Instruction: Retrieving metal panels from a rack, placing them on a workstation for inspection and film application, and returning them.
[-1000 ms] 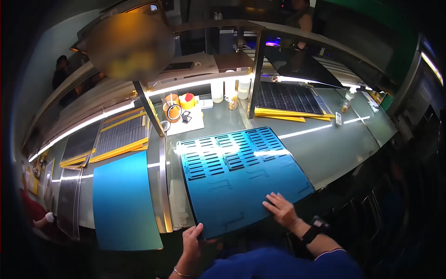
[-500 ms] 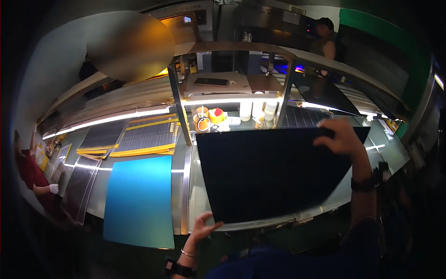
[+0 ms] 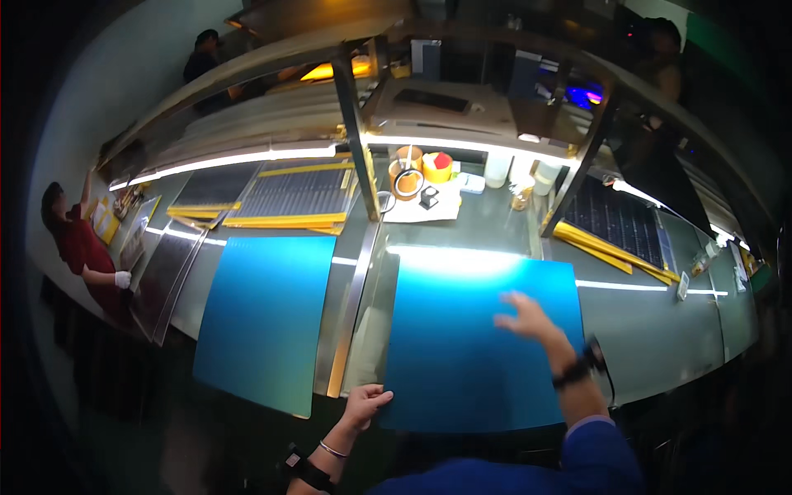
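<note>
A large blue sheet (image 3: 470,355) lies on the bench in front of me, its far end bright under the lamp's reflection. At its near left edge my left hand (image 3: 365,407) pinches the rim between thumb and fingers. My right hand (image 3: 530,318) is over the right half of the sheet with its fingers apart and nothing held. Whether its fingertips touch the surface I cannot tell. To the left lies a second blue sheet (image 3: 264,318), its near end reaching past the bench's front edge.
Yellow-edged dark panels (image 3: 293,196) lie at the back left, another yellow-edged panel (image 3: 617,219) at right. Orange tubs (image 3: 406,169), a magnifier (image 3: 407,184) and bottles (image 3: 497,170) stand beneath the shelf. A metal strip (image 3: 351,318) divides the bench. A person in red (image 3: 82,247) stands far left.
A sheet that looked black was tilted up between my hands; a blue face now lies flat there. My right hand has left the far edge, moving down and leftward. The view has shifted.
</note>
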The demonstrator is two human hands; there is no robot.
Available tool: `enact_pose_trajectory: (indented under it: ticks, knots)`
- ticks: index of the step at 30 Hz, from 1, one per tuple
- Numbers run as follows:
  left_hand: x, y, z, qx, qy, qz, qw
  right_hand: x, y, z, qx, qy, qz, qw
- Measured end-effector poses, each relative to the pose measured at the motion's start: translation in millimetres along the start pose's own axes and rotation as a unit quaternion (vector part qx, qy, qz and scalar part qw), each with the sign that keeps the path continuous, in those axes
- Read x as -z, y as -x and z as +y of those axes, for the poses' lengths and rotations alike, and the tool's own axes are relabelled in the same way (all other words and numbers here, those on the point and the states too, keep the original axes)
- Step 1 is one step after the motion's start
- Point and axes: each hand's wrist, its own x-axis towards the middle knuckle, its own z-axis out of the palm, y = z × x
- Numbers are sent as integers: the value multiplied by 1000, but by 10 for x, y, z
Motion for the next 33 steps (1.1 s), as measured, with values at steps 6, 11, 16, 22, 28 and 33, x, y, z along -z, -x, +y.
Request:
enact_pose_trajectory:
  ticks: [6,11,16,22,28,33]
  knots:
    - [165,-149,121,-139,-237,60,960,-424,1641,-394,-229,23,-177,957]
    - [895,334,580,-353,-313,429,770,-609,1579,-301,-232,66,-109,964]
    - [2615,523,-345,-357,-194,670,622,-651,1428,-503,-230,63,-86,967]
    - [2812,442,-324,-230,427,245,839,-663,1643,-817,-146,-33,92,984]
    - [2660,759,-83,-337,306,325,829,-755,1993,-992,-75,-125,139,979]
    - [2130,1768,753,-464,103,338,812,-624,2131,-978,-65,-227,95,967]
